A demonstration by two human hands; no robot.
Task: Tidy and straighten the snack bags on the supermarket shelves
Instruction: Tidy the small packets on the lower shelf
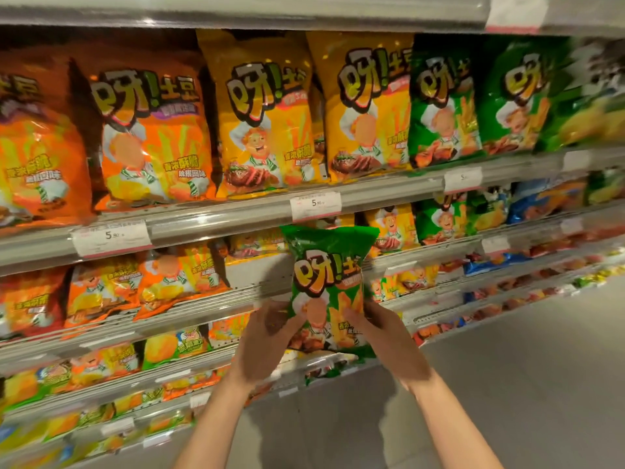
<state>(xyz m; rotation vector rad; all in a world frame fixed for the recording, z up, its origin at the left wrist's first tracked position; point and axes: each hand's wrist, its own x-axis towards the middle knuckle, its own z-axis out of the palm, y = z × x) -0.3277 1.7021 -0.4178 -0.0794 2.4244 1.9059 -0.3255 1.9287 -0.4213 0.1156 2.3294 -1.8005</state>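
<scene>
Head view: left hand (267, 336) and right hand (389, 333), arms outstretched, fingers clamped on upright green snack bag (326, 282) near shelf (216, 214).

Supermarket aisle, tiered shelves (216, 211) w/ snack bags (152, 130), price tags (316, 205)

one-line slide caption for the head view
Both hands, left hand and right hand, hold a green snack bag before stocked shelves.

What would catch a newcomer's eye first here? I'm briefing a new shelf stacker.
First, the crinkly green plastic snack bag held upright in front of the shelves, low and centre, gripped at its lower corners by the left hand and right hand. Next, the top shelf's big glossy bags: orange left, yellow centre, green right.
</scene>
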